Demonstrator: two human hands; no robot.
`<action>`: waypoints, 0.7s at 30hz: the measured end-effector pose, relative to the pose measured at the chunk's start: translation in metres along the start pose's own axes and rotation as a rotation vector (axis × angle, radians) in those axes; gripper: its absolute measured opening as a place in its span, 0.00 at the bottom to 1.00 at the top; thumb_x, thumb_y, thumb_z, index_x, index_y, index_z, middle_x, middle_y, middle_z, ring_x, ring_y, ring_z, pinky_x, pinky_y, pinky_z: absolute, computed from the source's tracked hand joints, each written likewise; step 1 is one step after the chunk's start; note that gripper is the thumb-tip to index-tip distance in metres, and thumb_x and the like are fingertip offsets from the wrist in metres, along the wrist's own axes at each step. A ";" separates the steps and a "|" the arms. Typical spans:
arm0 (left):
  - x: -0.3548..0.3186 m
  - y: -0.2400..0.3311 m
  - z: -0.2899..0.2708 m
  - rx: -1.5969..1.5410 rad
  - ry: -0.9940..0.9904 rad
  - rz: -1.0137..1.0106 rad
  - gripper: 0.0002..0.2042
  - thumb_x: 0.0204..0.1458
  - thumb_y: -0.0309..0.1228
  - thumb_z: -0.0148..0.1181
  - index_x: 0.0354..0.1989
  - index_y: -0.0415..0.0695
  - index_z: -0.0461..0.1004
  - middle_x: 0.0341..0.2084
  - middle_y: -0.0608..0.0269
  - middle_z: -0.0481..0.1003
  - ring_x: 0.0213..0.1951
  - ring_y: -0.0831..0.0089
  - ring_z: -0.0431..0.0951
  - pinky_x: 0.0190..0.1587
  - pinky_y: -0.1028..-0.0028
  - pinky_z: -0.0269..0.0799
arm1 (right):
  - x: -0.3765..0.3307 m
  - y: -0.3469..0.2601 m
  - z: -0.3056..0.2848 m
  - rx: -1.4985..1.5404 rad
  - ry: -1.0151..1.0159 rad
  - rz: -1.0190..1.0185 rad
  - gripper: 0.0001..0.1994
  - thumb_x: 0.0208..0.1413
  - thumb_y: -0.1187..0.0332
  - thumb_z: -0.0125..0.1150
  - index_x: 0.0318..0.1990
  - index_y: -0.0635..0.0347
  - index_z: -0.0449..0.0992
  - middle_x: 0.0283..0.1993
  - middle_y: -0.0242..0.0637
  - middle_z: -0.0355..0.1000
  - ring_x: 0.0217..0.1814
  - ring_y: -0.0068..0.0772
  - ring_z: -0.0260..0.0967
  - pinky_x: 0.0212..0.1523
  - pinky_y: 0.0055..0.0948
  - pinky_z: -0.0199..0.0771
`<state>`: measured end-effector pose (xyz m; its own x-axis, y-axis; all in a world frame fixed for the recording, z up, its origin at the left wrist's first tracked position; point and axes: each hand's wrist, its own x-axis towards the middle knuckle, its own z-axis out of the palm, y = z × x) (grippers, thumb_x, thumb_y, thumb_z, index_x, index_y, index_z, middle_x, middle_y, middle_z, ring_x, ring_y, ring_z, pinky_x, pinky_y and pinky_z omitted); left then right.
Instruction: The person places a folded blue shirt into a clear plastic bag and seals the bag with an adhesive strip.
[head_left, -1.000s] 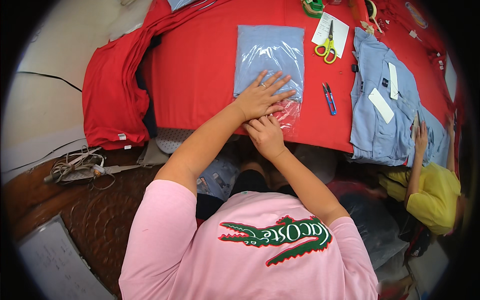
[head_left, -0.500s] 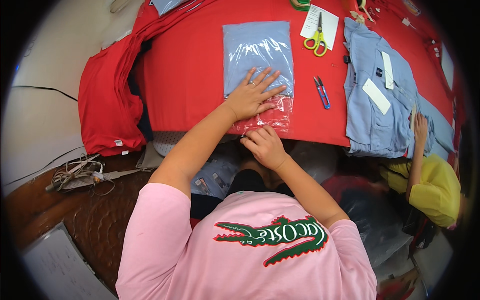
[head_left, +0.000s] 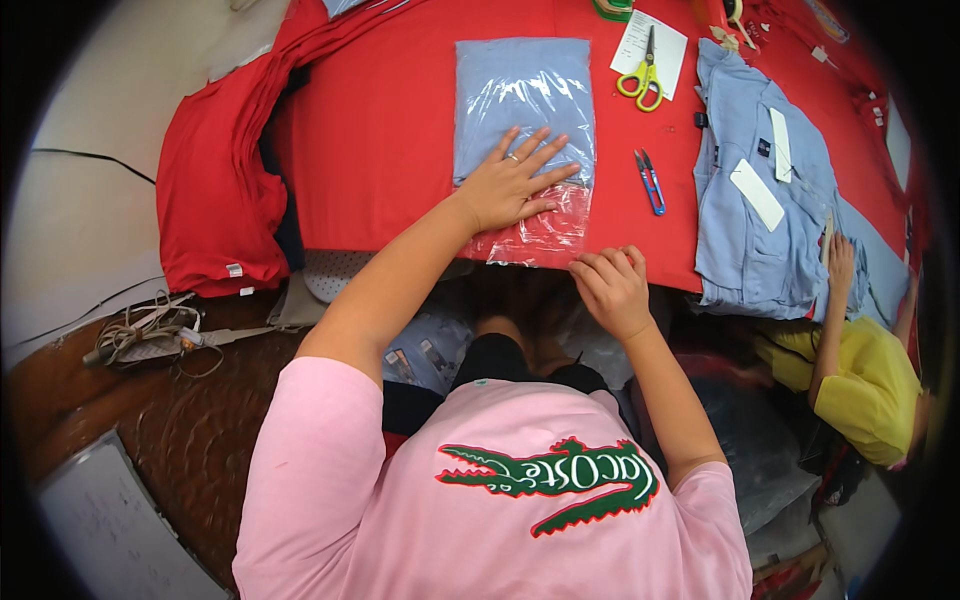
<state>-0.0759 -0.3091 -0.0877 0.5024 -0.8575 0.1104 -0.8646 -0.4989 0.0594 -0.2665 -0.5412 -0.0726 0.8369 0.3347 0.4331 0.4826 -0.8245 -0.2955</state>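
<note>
A folded light-blue garment [head_left: 522, 85] lies in a clear plastic bag [head_left: 540, 228] on the red-covered table. The bag's empty, see-through end reaches the near table edge. My left hand [head_left: 510, 188] rests flat on the bag with its fingers spread, over the garment's near end. By the table edge, just right of the bag's near corner, my right hand [head_left: 612, 290] has its fingers curled together. Whatever those fingers hold, if anything, is hidden.
Right of the bag lie blue thread snips [head_left: 651, 185], yellow-handled scissors [head_left: 643, 80] and a paper sheet [head_left: 672, 45]. Light-blue garments [head_left: 745, 240] with white tags are at the right, beside a co-worker in a yellow top [head_left: 865, 385]. Red garments [head_left: 215, 200] hang over the left edge.
My right hand has moved right along the near table edge, from below the bag's end to past its corner. The left hand stays flat on the bag.
</note>
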 end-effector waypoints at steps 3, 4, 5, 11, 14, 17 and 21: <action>0.001 -0.002 -0.001 -0.041 -0.011 0.004 0.36 0.69 0.60 0.53 0.84 0.71 0.55 0.86 0.62 0.46 0.85 0.54 0.46 0.83 0.42 0.39 | 0.029 -0.041 0.012 0.085 0.066 -0.010 0.14 0.57 0.61 0.76 0.49 0.50 0.85 0.51 0.31 0.77 0.49 0.34 0.74 0.60 0.45 0.66; 0.002 -0.004 -0.001 -0.067 -0.015 0.010 0.36 0.68 0.60 0.54 0.84 0.72 0.55 0.86 0.62 0.45 0.85 0.54 0.46 0.83 0.43 0.39 | 0.040 -0.051 0.022 0.099 0.114 -0.057 0.14 0.57 0.61 0.76 0.49 0.51 0.85 0.53 0.33 0.77 0.50 0.35 0.74 0.59 0.45 0.67; 0.004 -0.006 -0.007 -0.076 -0.001 0.002 0.37 0.67 0.60 0.55 0.84 0.71 0.55 0.86 0.62 0.45 0.85 0.54 0.46 0.83 0.42 0.39 | 0.052 -0.062 0.030 0.143 0.142 -0.063 0.15 0.57 0.60 0.76 0.50 0.51 0.85 0.53 0.34 0.77 0.51 0.36 0.73 0.59 0.44 0.68; 0.002 -0.033 -0.016 -0.058 0.016 -0.061 0.39 0.65 0.61 0.58 0.84 0.72 0.56 0.87 0.60 0.45 0.85 0.51 0.45 0.84 0.43 0.38 | 0.102 -0.089 0.096 0.220 0.056 -0.016 0.13 0.54 0.59 0.72 0.38 0.57 0.80 0.41 0.36 0.73 0.44 0.38 0.71 0.52 0.43 0.69; -0.001 -0.036 -0.007 -0.050 0.019 -0.060 0.39 0.65 0.62 0.57 0.84 0.72 0.56 0.87 0.60 0.45 0.85 0.51 0.45 0.84 0.44 0.39 | 0.096 -0.084 0.111 0.275 0.049 -0.259 0.07 0.54 0.64 0.65 0.35 0.56 0.78 0.37 0.36 0.72 0.43 0.38 0.71 0.50 0.40 0.69; 0.002 -0.034 -0.002 -0.043 0.042 -0.065 0.39 0.65 0.62 0.56 0.84 0.71 0.56 0.87 0.59 0.44 0.85 0.50 0.44 0.84 0.44 0.39 | 0.082 -0.085 0.115 0.251 -0.030 -0.283 0.05 0.55 0.66 0.60 0.35 0.55 0.78 0.37 0.35 0.72 0.43 0.36 0.72 0.50 0.37 0.70; 0.001 -0.034 -0.007 -0.053 0.025 -0.072 0.39 0.65 0.62 0.56 0.84 0.69 0.56 0.87 0.58 0.43 0.85 0.49 0.43 0.84 0.44 0.39 | 0.082 -0.089 0.092 0.270 -0.123 -0.381 0.05 0.57 0.66 0.59 0.37 0.55 0.77 0.37 0.34 0.72 0.43 0.35 0.72 0.48 0.35 0.70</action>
<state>-0.0458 -0.2916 -0.0824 0.5638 -0.8159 0.1286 -0.8255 -0.5514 0.1208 -0.2172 -0.3991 -0.0891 0.6039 0.6549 0.4543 0.7970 -0.4901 -0.3529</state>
